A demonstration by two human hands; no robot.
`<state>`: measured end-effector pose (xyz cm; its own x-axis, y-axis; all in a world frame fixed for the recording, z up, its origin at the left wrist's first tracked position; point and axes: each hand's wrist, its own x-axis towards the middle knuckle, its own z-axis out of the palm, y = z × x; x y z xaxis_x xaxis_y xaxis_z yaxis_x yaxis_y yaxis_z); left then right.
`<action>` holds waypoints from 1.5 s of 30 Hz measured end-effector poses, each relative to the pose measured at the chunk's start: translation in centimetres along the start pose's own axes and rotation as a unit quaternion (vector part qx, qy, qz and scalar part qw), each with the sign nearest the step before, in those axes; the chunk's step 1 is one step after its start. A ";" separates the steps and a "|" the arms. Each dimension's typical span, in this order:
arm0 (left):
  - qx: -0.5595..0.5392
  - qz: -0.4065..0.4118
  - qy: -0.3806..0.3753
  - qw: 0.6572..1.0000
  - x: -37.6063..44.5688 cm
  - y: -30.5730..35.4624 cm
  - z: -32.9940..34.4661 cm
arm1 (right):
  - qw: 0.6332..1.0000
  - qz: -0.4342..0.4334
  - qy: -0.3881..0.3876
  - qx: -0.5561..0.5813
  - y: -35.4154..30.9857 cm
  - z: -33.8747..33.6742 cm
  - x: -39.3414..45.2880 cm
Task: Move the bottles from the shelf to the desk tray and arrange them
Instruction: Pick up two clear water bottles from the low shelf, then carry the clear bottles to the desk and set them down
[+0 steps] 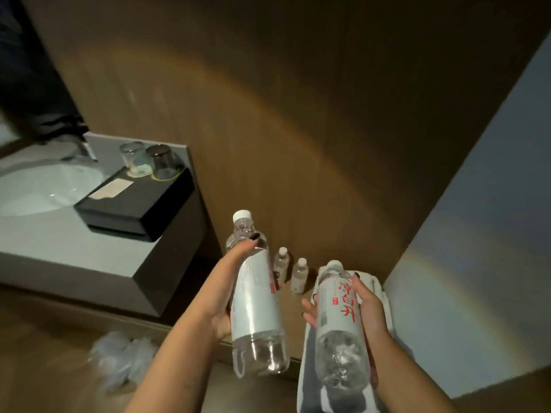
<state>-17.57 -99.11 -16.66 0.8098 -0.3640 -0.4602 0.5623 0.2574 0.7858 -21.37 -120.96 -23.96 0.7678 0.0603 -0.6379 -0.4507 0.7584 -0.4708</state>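
Head view: our left hand [226,308] wraps one bottle [256,305], our right hand [368,311] another [338,326], both lifted clear. Full, heavy, slick plastic, we judge; we grip mid-label, while two small bottles [290,271] wait on the shelf [298,329]

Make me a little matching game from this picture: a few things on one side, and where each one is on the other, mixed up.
Things:
1. bottle with big red characters
2. two small bottles
3. two upturned glasses
4. crumpled clear plastic

Places:
A. on the black tray by the sink
B. on the floor, lower left
C. in the right hand
D. standing low against the wooden wall

Pairs: 1-C, 2-D, 3-A, 4-B
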 end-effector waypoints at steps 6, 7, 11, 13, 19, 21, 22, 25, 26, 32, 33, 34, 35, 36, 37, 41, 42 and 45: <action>-0.111 -0.039 0.069 0.991 -1.6 -1.5 -5.0 | 0.986 0.011 -0.053 -0.159 2.3 4.9 1.6; -0.092 -0.036 0.089 0.991 -1.7 -1.4 -6.2 | 0.977 0.011 -0.058 -0.206 3.0 6.2 1.6; -0.033 -0.039 0.196 0.979 -1.9 -0.8 -12.4 | 0.949 -0.034 -0.101 -0.297 7.8 11.3 2.9; 0.011 -0.026 0.254 0.967 -0.8 0.1 -16.6 | 0.936 -0.075 -0.115 -0.324 10.9 14.0 3.8; 0.046 -0.067 0.279 0.957 -2.0 2.3 -28.9 | 0.926 -0.081 -0.139 -0.342 21.8 21.6 5.8; 0.046 -0.061 0.288 0.955 -3.5 3.1 -33.8 | 0.927 -0.077 -0.132 -0.342 26.8 24.8 6.9; 0.034 -0.052 0.296 0.953 -3.8 3.4 -34.3 | 0.929 -0.080 -0.128 -0.339 27.5 25.3 7.2; 0.002 -0.008 0.322 0.947 -8.1 4.1 -36.8 | 0.925 -0.074 -0.130 -0.349 31.0 27.8 8.2; -0.001 -0.002 0.323 0.947 -9.2 4.3 -38.2 | 0.925 -0.068 -0.129 -0.352 32.4 28.9 8.4; 0.047 -0.061 0.401 0.913 -10.3 5.6 -47.0 | 0.895 -0.054 -0.173 -0.407 37.3 34.3 10.2; 0.047 -0.058 0.411 0.909 -10.1 5.7 -48.7 | 0.891 -0.048 -0.177 -0.416 37.9 35.1 10.7; 0.030 -0.056 0.420 0.905 -9.8 5.6 -50.5 | 0.888 -0.043 -0.178 -0.422 38.5 35.9 11.2; -0.002 -0.045 0.420 0.906 -9.6 5.4 -52.4 | 0.887 -0.037 -0.179 -0.424 39.0 36.7 11.6; -0.020 -0.030 0.428 0.903 -9.8 5.2 -53.7 | 0.889 -0.030 -0.183 -0.420 39.5 37.6 12.2; -0.005 -0.033 0.420 0.907 -10.3 5.3 -54.1 | 0.889 -0.024 -0.184 -0.418 40.0 38.3 12.9; -0.097 -0.020 0.397 0.913 -12.6 7.1 -53.5 | 0.875 -0.036 -0.189 -0.444 41.9 42.0 15.9; -0.104 0.004 0.393 0.913 -12.9 7.5 -53.6 | 0.874 -0.042 -0.192 -0.445 42.2 43.0 16.8; -0.091 0.045 0.403 0.910 -11.9 10.1 -56.1 | 0.865 -0.050 -0.204 -0.456 43.3 46.7 19.9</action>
<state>-12.10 -41.97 -26.41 0.6724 0.4208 -0.6090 0.4477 0.4240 0.7873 -4.34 -56.62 -28.58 0.8369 0.3882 -0.3858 -0.4017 -0.0432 -0.9148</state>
